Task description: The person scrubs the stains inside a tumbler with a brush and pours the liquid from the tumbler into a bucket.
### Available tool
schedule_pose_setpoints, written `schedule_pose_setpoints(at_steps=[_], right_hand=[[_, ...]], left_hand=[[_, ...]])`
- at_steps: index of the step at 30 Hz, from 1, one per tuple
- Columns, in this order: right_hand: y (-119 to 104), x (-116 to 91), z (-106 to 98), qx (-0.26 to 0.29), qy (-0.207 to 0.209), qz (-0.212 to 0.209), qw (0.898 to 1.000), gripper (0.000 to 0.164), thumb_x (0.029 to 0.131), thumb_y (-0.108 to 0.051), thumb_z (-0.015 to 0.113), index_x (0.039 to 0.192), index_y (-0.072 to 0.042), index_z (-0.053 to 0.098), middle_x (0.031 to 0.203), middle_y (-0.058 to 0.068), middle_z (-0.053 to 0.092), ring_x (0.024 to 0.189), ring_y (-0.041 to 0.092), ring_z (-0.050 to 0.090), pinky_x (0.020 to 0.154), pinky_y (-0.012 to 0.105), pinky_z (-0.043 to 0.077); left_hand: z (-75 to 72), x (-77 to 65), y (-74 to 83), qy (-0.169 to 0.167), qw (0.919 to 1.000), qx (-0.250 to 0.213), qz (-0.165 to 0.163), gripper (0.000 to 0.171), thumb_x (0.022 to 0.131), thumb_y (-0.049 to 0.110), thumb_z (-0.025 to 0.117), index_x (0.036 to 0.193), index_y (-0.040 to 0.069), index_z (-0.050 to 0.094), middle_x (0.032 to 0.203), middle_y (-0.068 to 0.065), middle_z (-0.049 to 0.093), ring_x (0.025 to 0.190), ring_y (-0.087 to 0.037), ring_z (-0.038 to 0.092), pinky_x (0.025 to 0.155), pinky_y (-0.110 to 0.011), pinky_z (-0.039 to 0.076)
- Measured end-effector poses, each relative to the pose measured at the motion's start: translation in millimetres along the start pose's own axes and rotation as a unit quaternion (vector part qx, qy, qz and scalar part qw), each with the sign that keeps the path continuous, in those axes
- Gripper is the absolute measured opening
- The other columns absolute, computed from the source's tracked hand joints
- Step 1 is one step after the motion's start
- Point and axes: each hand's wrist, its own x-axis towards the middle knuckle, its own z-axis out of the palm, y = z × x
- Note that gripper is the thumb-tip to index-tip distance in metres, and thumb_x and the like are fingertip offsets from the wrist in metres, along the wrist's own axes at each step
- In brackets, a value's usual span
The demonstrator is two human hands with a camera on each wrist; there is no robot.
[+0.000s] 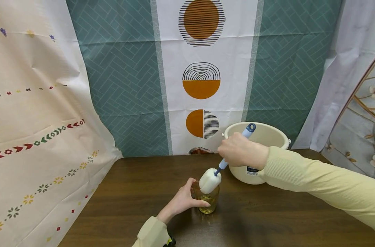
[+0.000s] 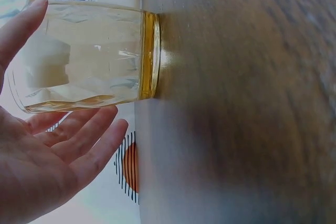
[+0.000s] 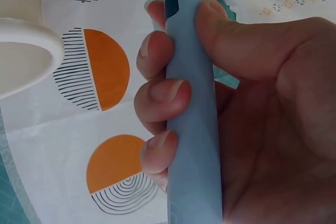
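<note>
An amber drinking glass [image 1: 214,202] stands upright on the dark wooden table [image 1: 138,192]. My left hand [image 1: 185,199] holds it from the left side, thumb on the near side and fingers along the far side. My right hand [image 1: 240,151] grips the light blue handle [image 3: 193,103] of a sponge bottle brush, fingers curled round it and thumb along it. The brush's white sponge head [image 1: 209,181] slants down into the mouth of the glass. Through the glass wall [image 2: 100,56] in the left wrist view, the sponge shows in the upper part, above the base.
A cream bucket [image 1: 246,175] with a dark label stands behind the right hand, near the table's back edge. Patterned cloth [image 1: 119,68] hangs along the back, and a pale embroidered cloth [image 1: 39,113] hangs on the left. Floral cloth [image 1: 366,113] covers the right side.
</note>
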Motion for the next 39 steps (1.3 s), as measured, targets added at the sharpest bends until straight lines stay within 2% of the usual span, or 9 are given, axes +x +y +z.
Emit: schedule_pose_setpoints(at_steps=[14,28,39], right_hand=[[-2,-4,-8,-0.007,-0.004,0.006,1.000,0.015,0.072,-0.009,0.067,0.061,-0.012,0.056,0.056,-0.001,0.046,0.046,0.013,0.041,0.042,0.028,0.038],[2,-6,-13,0.023,-0.015,-0.006,1.000,0.020,0.073,-0.015,0.070,0.060,-0.013,0.055,0.053,-0.004,0.042,0.046,0.013,0.042,0.043,0.028,0.038],[2,-1,-14,0.079,-0.059,-0.019,0.995,0.015,0.077,-0.021,0.071,0.065,-0.017,0.064,0.060,-0.006,0.050,0.054,0.012,0.047,0.048,0.028,0.040]], left_hand=[[-0.3,0.9,-1.9,-0.002,0.9999,0.011,-0.011,0.067,0.067,0.034,0.079,0.114,0.006,0.041,0.100,-0.005,0.055,0.087,-0.020,0.052,0.070,-0.037,0.042],[-0.1,1.0,-1.7,0.004,0.9997,0.022,-0.009,0.072,0.066,0.036,0.080,0.116,0.002,0.041,0.102,-0.005,0.053,0.090,-0.023,0.049,0.071,-0.040,0.040],[-0.8,1.5,-2.2,0.001,0.9997,0.021,-0.012,0.069,0.066,0.039,0.079,0.114,0.007,0.041,0.104,-0.003,0.051,0.089,-0.021,0.049,0.070,-0.039,0.041]])
